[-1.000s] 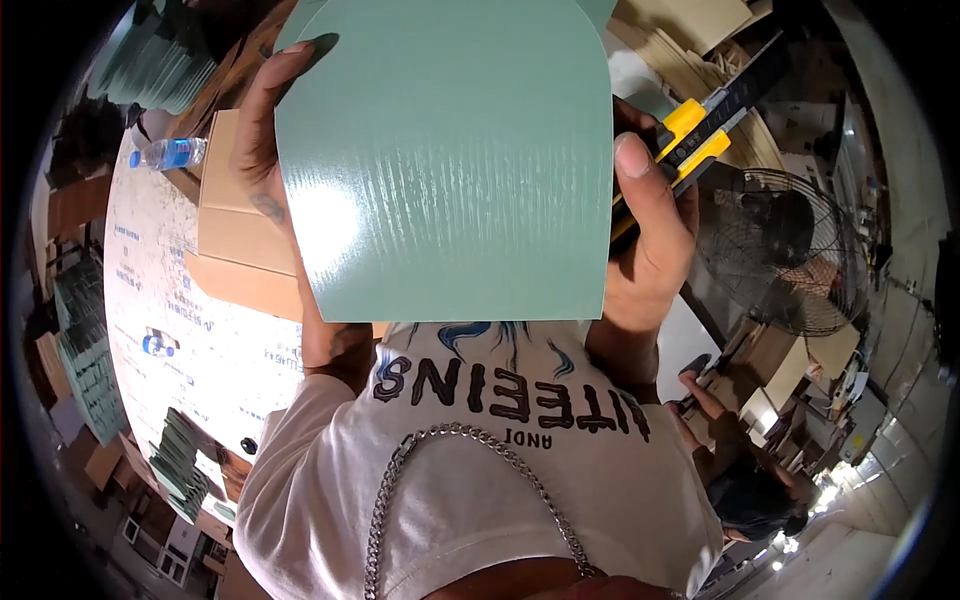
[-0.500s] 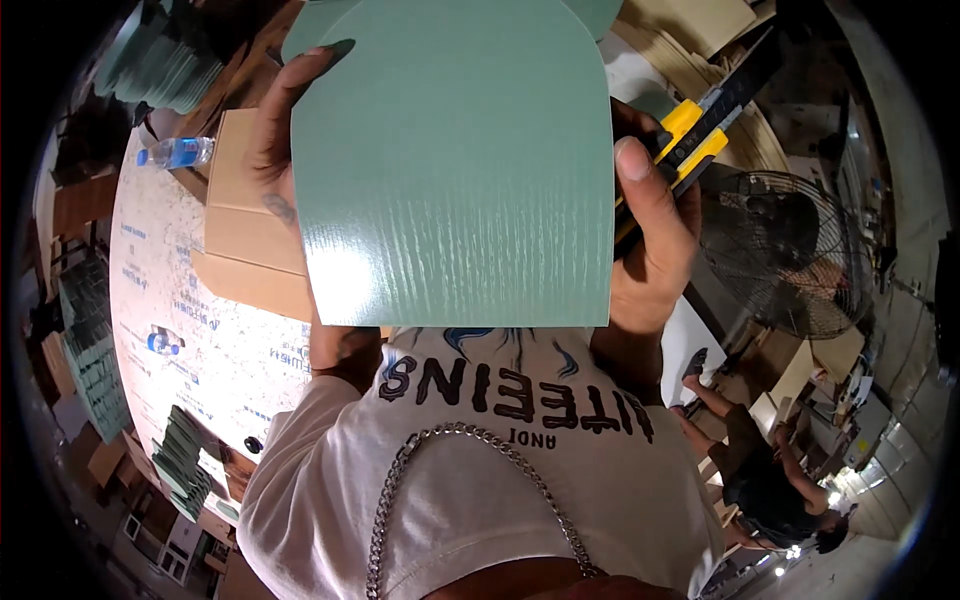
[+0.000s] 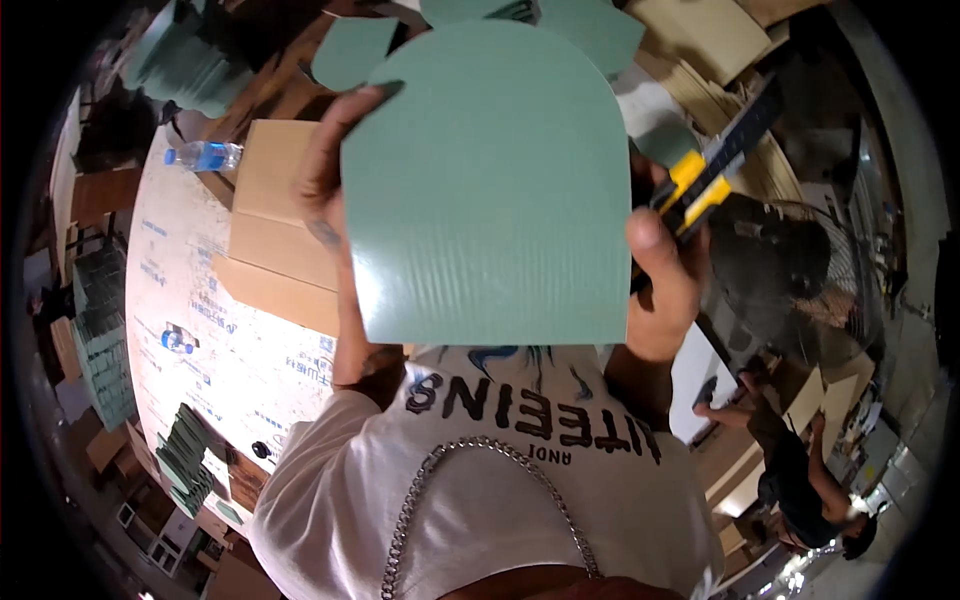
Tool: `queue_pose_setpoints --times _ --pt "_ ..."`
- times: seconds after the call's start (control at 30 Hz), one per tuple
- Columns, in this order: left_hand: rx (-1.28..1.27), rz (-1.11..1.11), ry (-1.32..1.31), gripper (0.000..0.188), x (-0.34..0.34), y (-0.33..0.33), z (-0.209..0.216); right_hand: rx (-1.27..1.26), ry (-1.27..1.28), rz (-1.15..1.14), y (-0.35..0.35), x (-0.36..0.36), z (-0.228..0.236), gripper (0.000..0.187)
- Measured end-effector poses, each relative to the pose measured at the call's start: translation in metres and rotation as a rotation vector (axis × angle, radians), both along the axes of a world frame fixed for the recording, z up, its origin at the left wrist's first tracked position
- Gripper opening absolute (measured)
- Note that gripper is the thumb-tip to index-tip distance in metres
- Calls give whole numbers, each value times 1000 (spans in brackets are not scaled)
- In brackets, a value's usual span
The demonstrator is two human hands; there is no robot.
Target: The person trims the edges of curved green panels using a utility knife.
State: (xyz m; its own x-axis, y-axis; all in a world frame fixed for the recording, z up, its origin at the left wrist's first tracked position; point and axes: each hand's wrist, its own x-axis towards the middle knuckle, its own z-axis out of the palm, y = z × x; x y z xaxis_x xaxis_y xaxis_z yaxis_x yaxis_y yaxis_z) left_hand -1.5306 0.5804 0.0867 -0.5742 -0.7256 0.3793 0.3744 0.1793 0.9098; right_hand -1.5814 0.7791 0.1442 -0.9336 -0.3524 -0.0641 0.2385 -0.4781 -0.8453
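A pale green panel (image 3: 490,190), rounded at the top and straight along its lower edge, is held up in front of my chest. My left hand (image 3: 335,165) grips its left edge, the thumb along the upper left curve and the other fingers hidden behind. At the right edge, my right hand (image 3: 665,270) presses its thumb against the side. That same hand also holds a yellow and black utility knife (image 3: 705,180), which points up and to the right. The panel's surface is glossy, with fine ripples of reflected light on its lower half.
Cardboard (image 3: 275,215) and a water bottle (image 3: 203,156) lie on a white table (image 3: 165,270) at left. Green panels (image 3: 185,60) are stacked at the far left; more loose ones (image 3: 590,40) lie beyond my hands. A fan (image 3: 790,270) and another person (image 3: 800,480) are at right.
The panel has moved lower and farther from me, so its whole rounded top now shows. Both hands keep their hold. Loose green pieces behind it have come into view.
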Motion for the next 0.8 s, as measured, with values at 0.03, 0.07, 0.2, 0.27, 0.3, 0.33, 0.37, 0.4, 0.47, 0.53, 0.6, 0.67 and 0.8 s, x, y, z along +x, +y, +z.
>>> queue_pose_setpoints --times 0.03,0.07,0.2,0.27,0.3,0.33,0.37,0.4,0.47,0.53,0.6,0.67,0.8 --pt "-7 -18 31 31 1 1 2 20 12 50 1 -3 1 50" --pt "-110 23 -2 39 2 -5 -4 41 26 98 2 -5 1 51" --pt "-211 -5 130 55 7 -3 0 73 -2 45 10 0 -6 51" --pt "-74 33 190 59 4 11 15 114 46 -28 8 4 -10 52" --pt "-57 -13 244 62 3 11 20 228 91 -47 6 5 -7 49" --pt "-64 6 247 62 6 6 17 343 138 -65 4 5 -3 47" --pt "-22 -109 134 62 10 -1 9 376 184 -85 7 6 -9 47" --pt "24 -218 22 61 15 -7 5 431 279 -108 8 6 -11 46" --pt "127 -229 54 57 15 6 27 422 318 -100 11 3 -23 45" --pt "112 -388 288 52 15 8 29 318 168 -143 7 4 -16 51" --pt "140 -434 233 50 15 0 25 292 219 -142 10 0 -27 51" --pt "171 -482 181 49 18 -2 24 349 264 -85 11 -4 -32 50" --pt "90 -460 202 48 10 1 26 368 366 -105 14 -9 -38 44"
